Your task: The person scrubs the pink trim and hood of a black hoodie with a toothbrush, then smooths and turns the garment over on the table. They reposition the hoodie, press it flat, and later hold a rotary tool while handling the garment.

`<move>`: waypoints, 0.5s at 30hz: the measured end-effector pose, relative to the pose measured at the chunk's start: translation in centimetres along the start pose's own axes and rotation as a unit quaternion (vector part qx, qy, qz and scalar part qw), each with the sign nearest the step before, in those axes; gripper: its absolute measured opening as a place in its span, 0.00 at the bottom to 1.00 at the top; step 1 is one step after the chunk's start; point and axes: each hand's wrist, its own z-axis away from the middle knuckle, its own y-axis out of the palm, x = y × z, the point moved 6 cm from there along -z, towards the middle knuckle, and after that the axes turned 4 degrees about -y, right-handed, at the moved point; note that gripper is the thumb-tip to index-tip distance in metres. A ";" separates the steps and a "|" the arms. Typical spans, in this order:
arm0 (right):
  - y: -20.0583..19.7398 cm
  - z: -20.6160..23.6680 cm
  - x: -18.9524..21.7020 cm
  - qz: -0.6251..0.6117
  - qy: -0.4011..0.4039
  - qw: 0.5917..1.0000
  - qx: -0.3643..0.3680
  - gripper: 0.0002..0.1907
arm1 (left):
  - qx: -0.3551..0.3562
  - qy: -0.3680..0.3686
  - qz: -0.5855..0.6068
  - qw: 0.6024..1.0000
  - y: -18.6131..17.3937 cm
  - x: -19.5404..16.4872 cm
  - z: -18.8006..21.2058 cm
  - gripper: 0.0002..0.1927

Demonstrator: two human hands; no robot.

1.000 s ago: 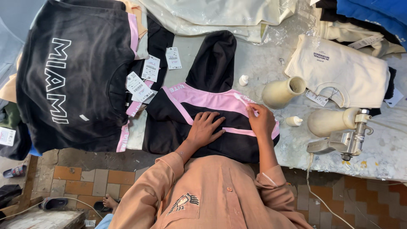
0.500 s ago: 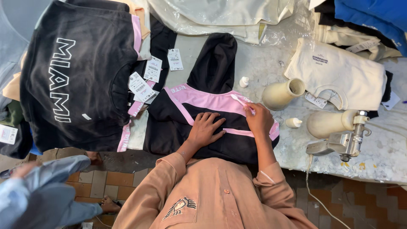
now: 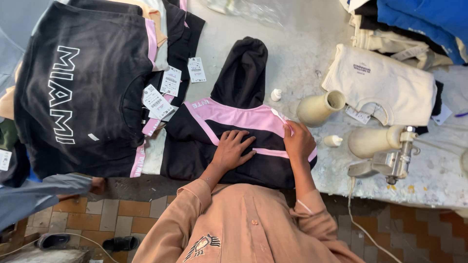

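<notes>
Hands work a black hooded garment [image 3: 234, 146] lying flat on the worktop [image 3: 302, 53], the left hand [image 3: 233, 150] pressing it with its grip wide and fingers spread, the right hand [image 3: 298, 141] with a narrow grip pinching a small white stick [image 3: 279, 115] at the pink band [image 3: 243, 117], just beside a cream spool [image 3: 319, 107].

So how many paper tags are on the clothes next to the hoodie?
3 together: one nearest the hoodie, one left of it, one lowest. Others lie elsewhere; more may be hidden.
</notes>
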 end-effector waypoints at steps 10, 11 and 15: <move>1.0 2.0 -0.5 -0.032 -0.020 0.999 -0.012 0.09 | -0.009 0.005 -0.008 1.000 0.3 -1.3 0.3 0.24; 1.2 2.1 -0.3 -0.042 -0.030 0.999 0.014 0.09 | -0.011 0.007 -0.007 1.000 0.4 -1.5 0.3 0.25; -1.4 2.3 -0.1 0.038 -0.005 0.996 -0.084 0.07 | 0.010 -0.010 -0.009 1.000 0.9 -1.7 0.6 0.24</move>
